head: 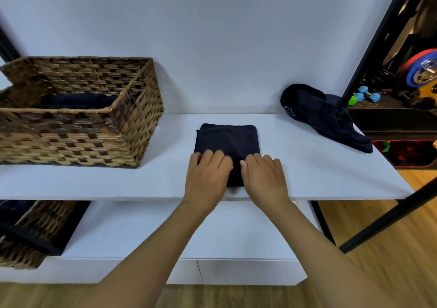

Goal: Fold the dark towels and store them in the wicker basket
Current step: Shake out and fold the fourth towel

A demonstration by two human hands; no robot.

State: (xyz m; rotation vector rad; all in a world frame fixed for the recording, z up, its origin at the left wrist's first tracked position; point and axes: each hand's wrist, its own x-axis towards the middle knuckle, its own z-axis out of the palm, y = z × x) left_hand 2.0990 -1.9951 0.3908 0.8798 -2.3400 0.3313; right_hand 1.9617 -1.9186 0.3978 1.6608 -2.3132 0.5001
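Observation:
A dark towel [228, 139], folded into a neat rectangle, lies in the middle of the white shelf [307, 173]. My left hand [208, 175] and my right hand [263, 175] lie side by side on its near edge, palms down with the fingers resting on the cloth. The wicker basket [132, 128] stands at the left of the shelf, and a folded dark towel [75, 102] shows inside it. A crumpled heap of dark towels [326, 116] lies at the back right corner of the shelf.
A white wall backs the shelf. Below it is a lower white shelf [146, 232] with a second wicker basket [35, 234] at the left. A black metal frame [376, 45] stands at the right, with weights and dumbbells [369, 96] beyond it.

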